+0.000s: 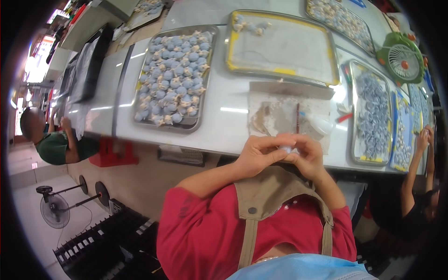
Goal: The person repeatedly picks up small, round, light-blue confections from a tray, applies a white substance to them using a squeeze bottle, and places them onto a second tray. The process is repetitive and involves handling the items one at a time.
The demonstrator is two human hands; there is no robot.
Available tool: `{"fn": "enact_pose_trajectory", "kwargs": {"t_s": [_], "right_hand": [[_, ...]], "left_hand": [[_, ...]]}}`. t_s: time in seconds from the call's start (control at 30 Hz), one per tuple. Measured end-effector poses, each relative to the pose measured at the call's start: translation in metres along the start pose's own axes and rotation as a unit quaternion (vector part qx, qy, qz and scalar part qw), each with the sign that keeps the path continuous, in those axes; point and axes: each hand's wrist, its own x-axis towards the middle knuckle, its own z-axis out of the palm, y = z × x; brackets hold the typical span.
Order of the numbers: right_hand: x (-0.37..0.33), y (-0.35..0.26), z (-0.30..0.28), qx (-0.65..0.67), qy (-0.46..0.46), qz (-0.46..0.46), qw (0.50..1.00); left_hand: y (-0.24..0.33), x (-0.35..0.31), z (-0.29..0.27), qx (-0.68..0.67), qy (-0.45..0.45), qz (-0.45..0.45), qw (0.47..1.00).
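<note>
In front of my chest, my left hand [259,154] and my right hand [309,156] meet, fingers bent and pinching. Between the fingertips shows a small pale bluish-white piece [289,150], mostly covered by the fingers, so its shape is hard to make out. Just beyond the hands lies a stained grey-beige sheet [268,95] on the white table [228,105]. A thin dark red stick [297,116] rests on this sheet, close to a whitish round dish [321,125].
On the left, a metal tray [198,122] holds many blue-and-cream figures. Another tray [280,71] has several at its far corner. Rightward are a tray of blue-grey pieces [372,114], a red-handled tool [344,117] and a green fan [400,56]. Co-workers sit at left [60,147] and right [413,198].
</note>
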Motion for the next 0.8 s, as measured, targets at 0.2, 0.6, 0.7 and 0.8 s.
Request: {"fn": "enact_pose_trajectory", "kwargs": {"t_s": [0.2, 0.6, 0.7, 0.8], "right_hand": [[0.023, -0.018, 0.013, -0.142, 0.059, -0.053, 0.987], [-0.003, 0.012, -0.052, -0.327, 0.332, -0.096, 0.88], [-0.003, 0.015, -0.053, -0.344, 0.344, -0.102, 0.867], [-0.006, 0.015, -0.059, -0.368, 0.344, -0.103, 0.858]], "left_hand": [[0.024, -0.024, -0.051, 0.454, 0.175, 0.192, 0.852], [0.129, 0.045, -0.156, 0.725, 0.384, 0.158, 0.55], [0.115, 0.146, -0.13, 0.681, 0.231, 0.265, 0.642], [0.076, 0.241, -0.131, 0.733, 0.203, 0.247, 0.601]]}}
